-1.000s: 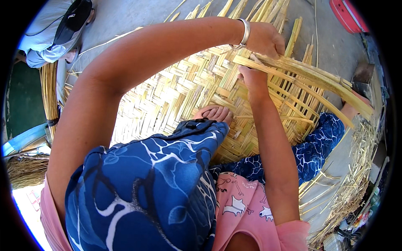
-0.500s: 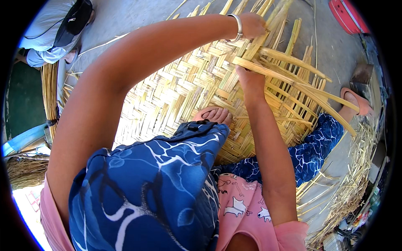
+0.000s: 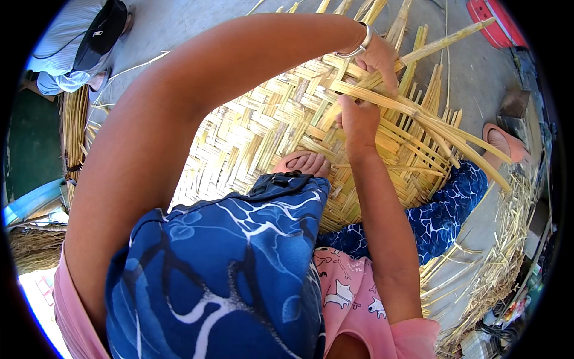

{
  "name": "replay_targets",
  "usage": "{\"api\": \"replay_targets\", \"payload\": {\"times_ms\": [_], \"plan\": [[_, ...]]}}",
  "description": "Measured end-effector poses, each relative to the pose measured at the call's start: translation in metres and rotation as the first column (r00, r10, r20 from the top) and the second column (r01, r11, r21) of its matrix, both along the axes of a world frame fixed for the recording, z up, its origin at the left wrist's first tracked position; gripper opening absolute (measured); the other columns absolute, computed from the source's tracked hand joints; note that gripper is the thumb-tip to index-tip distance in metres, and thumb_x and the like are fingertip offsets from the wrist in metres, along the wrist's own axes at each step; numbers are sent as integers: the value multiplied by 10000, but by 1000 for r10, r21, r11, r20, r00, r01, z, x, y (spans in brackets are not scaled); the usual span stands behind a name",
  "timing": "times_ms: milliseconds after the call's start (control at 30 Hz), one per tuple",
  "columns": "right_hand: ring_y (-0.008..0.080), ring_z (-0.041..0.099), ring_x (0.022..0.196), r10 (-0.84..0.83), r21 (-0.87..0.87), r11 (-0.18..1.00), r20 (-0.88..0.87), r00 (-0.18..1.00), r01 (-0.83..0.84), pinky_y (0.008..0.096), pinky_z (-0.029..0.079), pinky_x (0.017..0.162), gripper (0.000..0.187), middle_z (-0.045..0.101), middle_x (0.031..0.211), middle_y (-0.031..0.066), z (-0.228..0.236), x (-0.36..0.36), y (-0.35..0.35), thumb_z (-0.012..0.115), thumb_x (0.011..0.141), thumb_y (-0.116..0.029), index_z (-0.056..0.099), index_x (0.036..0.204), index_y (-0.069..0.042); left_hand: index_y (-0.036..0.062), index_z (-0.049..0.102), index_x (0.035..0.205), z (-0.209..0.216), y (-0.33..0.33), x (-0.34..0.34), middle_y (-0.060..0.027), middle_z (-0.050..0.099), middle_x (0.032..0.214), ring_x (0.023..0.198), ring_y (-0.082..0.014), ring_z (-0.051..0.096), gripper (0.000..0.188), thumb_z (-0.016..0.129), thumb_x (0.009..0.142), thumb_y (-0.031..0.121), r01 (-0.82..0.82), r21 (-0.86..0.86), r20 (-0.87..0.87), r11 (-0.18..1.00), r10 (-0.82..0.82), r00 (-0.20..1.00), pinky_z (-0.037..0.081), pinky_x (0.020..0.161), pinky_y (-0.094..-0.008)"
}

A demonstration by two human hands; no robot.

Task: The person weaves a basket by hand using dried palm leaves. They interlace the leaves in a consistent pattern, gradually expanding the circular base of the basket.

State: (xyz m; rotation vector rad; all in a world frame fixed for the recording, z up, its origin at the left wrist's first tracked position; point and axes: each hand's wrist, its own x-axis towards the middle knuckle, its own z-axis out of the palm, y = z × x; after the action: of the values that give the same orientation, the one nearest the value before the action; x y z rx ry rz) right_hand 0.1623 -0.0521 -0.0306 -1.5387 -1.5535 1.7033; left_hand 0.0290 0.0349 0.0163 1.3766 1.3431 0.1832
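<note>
A woven mat [image 3: 263, 119] of flat yellow-green reed strips lies under my foot, its unwoven ends sticking out at the far and right edges. My right hand [image 3: 360, 122] is closed at the weaving edge, thumb and fingers pinching a strip beneath a bundle of folded reed strips [image 3: 412, 107] that bends off to the right. Just beyond it, my left hand [image 3: 378, 58], with a silver bangle at the wrist, has its index finger stretched down onto the strips. Its other fingers are partly curled, and a long reed strip [image 3: 448, 40] slants out beside it.
My sandalled feet rest on the mat and at the right. Loose straw [image 3: 499, 269] is heaped at the right beside a dark block [image 3: 515, 103]. A red case [image 3: 495, 23] stands far right. Far left are a bundle of reeds [image 3: 75, 131] and another person [image 3: 78, 45].
My left hand has come nearer and slightly right, its index finger now extended. A long strip that pointed away now slants to the right. My right hand stays almost in place.
</note>
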Motion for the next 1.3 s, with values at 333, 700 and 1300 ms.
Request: {"api": "replay_targets", "payload": {"times_ms": [333, 700, 1300], "plan": [[118, 514, 452, -193, -184, 971, -230, 954, 152, 229, 417, 400, 166, 561, 648, 74, 7, 6, -14, 589, 752, -103, 533, 828, 34, 41, 639, 1021, 9, -4, 8, -88, 630, 955, 831, -186, 574, 614, 721, 656, 527, 227, -65, -80, 972, -231, 970, 454, 723, -317], [141, 522, 486, -415, -373, 881, -315, 854, 291, 256, 437, 416, 182, 542, 715, 96, 12, 10, -24, 512, 774, -26, 462, 938, 33, 22, 636, 959, 4, -7, 7, -65, 617, 826, 791, -173, 560, 495, 771, 615, 351, 391, -123, -162, 912, -407, 899, 441, 716, -320], [258, 595, 781, -576, -598, 757, -424, 699, 262, 353, 548, 707, 277, 489, 946, 173, 17, 28, -42, 507, 840, -68, 308, 1017, 8, -22, 630, 883, -18, -21, 42, -119, 647, 731, 659, -221, 615, 343, 663, 637, 214, 440, -113, -429, 891, -444, 787, 475, 604, -365]]}}
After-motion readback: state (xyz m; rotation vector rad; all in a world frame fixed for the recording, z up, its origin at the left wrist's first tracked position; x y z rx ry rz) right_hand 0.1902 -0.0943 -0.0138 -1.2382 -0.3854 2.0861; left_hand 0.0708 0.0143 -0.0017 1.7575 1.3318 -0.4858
